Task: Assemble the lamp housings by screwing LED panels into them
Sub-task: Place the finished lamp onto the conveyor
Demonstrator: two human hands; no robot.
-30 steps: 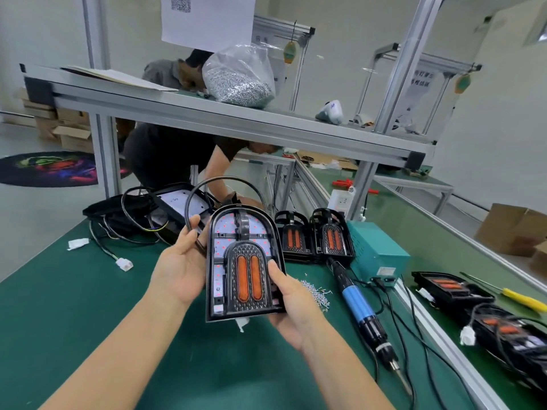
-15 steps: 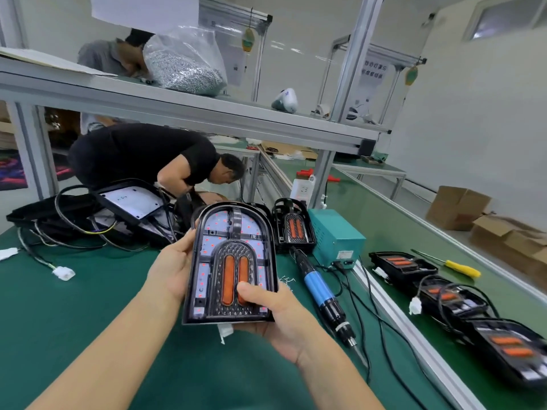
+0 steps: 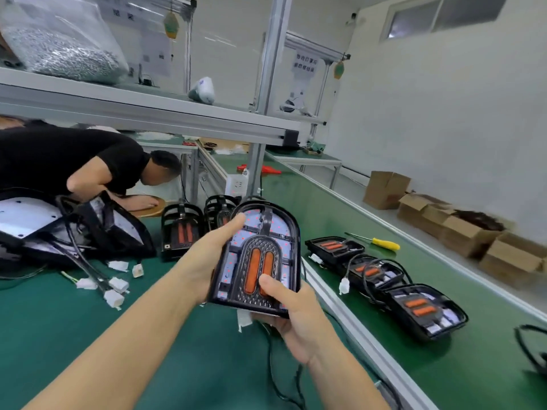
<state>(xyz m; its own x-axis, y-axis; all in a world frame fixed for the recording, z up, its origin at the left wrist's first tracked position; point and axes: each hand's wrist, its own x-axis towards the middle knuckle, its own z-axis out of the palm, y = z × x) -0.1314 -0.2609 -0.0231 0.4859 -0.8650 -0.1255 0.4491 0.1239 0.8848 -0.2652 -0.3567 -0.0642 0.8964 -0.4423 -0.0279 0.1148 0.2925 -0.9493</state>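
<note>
Head view: lamp housing (image 3: 260, 255) holding its LED panel (image 3: 275, 232); left hand (image 3: 207, 255) and right hand (image 3: 293, 312) both grip it, thumbs on its face.

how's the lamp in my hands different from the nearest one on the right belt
The held lamp is off the table, tilted up, gripped by the left hand and right hand; the belt lamp lies flat, untouched. The held lamp's orange strips run lengthwise toward you; the belt lamp's run crosswise. Both are black arched housings with two orange strips and a white panel.
</note>
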